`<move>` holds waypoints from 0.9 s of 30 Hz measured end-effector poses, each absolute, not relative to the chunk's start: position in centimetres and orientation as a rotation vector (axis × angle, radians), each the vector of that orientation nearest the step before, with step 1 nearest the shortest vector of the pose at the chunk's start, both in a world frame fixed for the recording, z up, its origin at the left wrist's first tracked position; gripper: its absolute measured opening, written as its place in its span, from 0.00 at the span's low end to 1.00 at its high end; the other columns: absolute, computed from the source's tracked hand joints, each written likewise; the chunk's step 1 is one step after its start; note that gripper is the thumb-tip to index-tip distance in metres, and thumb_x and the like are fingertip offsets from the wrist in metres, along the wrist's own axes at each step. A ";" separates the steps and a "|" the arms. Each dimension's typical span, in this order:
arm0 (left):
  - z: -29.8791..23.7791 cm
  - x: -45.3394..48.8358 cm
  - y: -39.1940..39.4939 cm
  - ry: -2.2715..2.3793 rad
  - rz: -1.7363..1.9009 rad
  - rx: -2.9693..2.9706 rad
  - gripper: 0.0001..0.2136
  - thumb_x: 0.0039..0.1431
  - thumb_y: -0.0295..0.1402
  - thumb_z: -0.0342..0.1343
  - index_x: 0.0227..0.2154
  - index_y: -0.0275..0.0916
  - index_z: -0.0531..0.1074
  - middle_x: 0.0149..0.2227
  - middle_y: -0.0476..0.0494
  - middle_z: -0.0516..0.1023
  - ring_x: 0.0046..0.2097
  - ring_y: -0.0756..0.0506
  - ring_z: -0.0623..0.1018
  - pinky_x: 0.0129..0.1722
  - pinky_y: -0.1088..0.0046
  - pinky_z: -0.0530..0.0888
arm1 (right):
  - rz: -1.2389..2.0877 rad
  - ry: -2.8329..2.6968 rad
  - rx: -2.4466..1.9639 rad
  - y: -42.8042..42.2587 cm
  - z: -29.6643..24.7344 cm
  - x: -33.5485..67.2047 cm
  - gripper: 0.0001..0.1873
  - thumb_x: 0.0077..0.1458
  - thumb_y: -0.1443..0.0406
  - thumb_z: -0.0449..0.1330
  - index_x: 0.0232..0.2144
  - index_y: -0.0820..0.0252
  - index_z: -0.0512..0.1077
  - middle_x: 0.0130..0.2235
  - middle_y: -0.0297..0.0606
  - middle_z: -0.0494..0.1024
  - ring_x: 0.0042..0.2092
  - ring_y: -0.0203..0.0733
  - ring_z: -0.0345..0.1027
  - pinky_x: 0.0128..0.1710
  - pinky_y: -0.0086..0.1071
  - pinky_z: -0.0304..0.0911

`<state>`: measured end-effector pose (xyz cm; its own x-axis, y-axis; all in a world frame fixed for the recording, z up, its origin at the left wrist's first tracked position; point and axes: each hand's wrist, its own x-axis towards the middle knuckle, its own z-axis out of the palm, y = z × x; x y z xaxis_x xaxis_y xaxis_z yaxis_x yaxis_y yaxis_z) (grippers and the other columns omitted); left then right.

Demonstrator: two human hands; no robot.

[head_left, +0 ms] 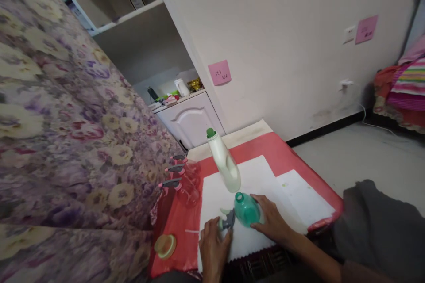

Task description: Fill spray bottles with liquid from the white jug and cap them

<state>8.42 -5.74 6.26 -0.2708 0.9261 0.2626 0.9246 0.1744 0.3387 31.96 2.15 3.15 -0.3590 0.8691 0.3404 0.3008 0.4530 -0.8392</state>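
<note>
A green translucent spray bottle (246, 210) stands on a white cloth (255, 177), its neck open on top. My right hand (270, 221) wraps round the bottle's side and holds it. My left hand (212, 241) is closed on the grey and pale green trigger spray head (227, 220), which is off the bottle and just left of it. A thin tube pokes out to the left of that hand. Behind the green bottle a tall white bottle (224, 161) with a green cap stands on the cloth.
The cloth lies on a red low table (299, 159). Three clear spray bottles with pink triggers (186, 179) stand at its left edge, beside a purple floral bedcover (66, 119). A round tape roll (165, 246) lies near the front left. A white cabinet (189, 117) stands behind.
</note>
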 end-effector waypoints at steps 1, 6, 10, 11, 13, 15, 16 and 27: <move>6.4 8.8 -5.7 2.418 0.588 1.875 0.21 0.54 0.41 0.56 0.51 0.41 0.70 0.51 0.39 0.74 0.52 0.39 0.73 0.50 0.64 0.70 | 0.873 -1.886 -0.984 2.2 3.2 32.0 0.41 0.44 0.61 0.66 0.60 0.56 0.57 0.57 0.48 0.67 0.59 0.59 0.60 0.59 0.52 0.52; 7.2 11.1 -4.9 2.467 0.345 1.874 0.18 0.56 0.34 0.55 0.50 0.38 0.69 0.50 0.38 0.73 0.50 0.42 0.74 0.48 0.69 0.68 | 0.856 -1.897 -0.944 2.3 3.0 32.1 0.41 0.45 0.59 0.67 0.60 0.55 0.57 0.58 0.48 0.67 0.59 0.60 0.60 0.58 0.52 0.53; 7.9 11.8 -4.3 2.407 0.302 1.923 0.10 0.57 0.29 0.52 0.41 0.36 0.72 0.43 0.39 0.73 0.44 0.43 0.75 0.44 0.71 0.68 | 0.819 -1.880 -0.934 2.3 2.8 32.0 0.41 0.45 0.59 0.67 0.60 0.55 0.57 0.58 0.48 0.67 0.59 0.59 0.59 0.58 0.50 0.53; 8.1 11.8 -4.3 2.396 0.294 1.915 0.09 0.56 0.29 0.52 0.40 0.36 0.72 0.42 0.39 0.73 0.44 0.44 0.76 0.43 0.71 0.69 | 0.813 -1.877 -0.928 2.3 2.7 32.0 0.41 0.45 0.59 0.67 0.60 0.55 0.57 0.58 0.47 0.67 0.59 0.58 0.59 0.58 0.50 0.53; 8.3 11.6 -4.3 2.393 0.304 1.889 0.08 0.55 0.29 0.53 0.38 0.36 0.72 0.41 0.40 0.73 0.42 0.44 0.76 0.40 0.72 0.69 | 0.805 -1.870 -0.919 2.3 2.6 32.0 0.41 0.46 0.59 0.66 0.60 0.54 0.57 0.58 0.47 0.68 0.59 0.58 0.60 0.58 0.50 0.54; 8.6 11.2 -4.4 2.401 0.376 1.865 0.08 0.54 0.30 0.53 0.38 0.37 0.72 0.40 0.40 0.73 0.41 0.44 0.76 0.38 0.72 0.69 | 0.806 -1.866 -0.918 2.3 2.5 32.0 0.41 0.45 0.59 0.66 0.60 0.54 0.58 0.57 0.47 0.68 0.58 0.58 0.61 0.58 0.49 0.54; 8.9 11.0 -4.6 2.397 0.454 1.857 0.09 0.54 0.31 0.53 0.38 0.37 0.72 0.39 0.40 0.73 0.40 0.43 0.76 0.38 0.72 0.69 | 0.810 -1.866 -0.924 2.3 2.5 32.1 0.40 0.45 0.59 0.66 0.60 0.54 0.59 0.57 0.47 0.69 0.58 0.58 0.61 0.57 0.49 0.54; 20.7 12.9 -6.9 1.323 1.827 0.998 0.20 0.48 0.45 0.64 0.41 0.39 0.75 0.39 0.44 0.77 0.33 0.49 0.72 0.37 0.73 0.73 | 0.861 -1.886 -0.957 2.2 2.7 32.1 0.40 0.44 0.62 0.66 0.60 0.58 0.59 0.58 0.49 0.68 0.59 0.59 0.60 0.58 0.52 0.54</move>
